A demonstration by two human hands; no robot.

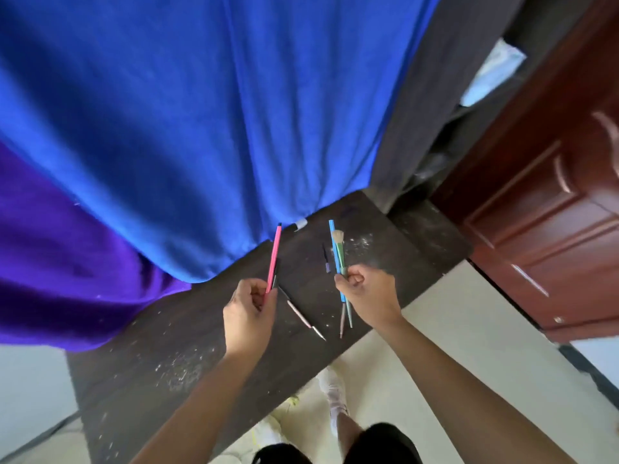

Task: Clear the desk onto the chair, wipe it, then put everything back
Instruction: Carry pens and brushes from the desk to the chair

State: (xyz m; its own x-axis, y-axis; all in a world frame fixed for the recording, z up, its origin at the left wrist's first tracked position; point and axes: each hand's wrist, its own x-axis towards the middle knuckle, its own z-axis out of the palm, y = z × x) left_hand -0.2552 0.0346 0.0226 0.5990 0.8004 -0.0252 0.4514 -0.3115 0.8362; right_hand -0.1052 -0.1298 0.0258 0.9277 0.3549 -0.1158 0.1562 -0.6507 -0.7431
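The dark wooden desk (187, 333) runs across the middle, dusted with white specks. My left hand (249, 311) grips a pink pencil (274, 256) and a dark pen together, both pointing away from me. My right hand (366, 293) holds a bundle upright over the desk: a blue pencil (332, 236), a green-handled brush with pale bristles (339, 244) and a thin brush. A pink-and-silver pen (303, 316) lies on the desk between my hands. A small dark purple pen (326, 259) lies beyond it. No chair is in view.
A blue cloth (201, 112) and a purple cloth (60, 262) hang behind the desk, draping onto its far edge. A small white object (300, 224) sits at the cloth's hem. A reddish-brown door (542, 195) stands at the right. Pale floor and my feet show below.
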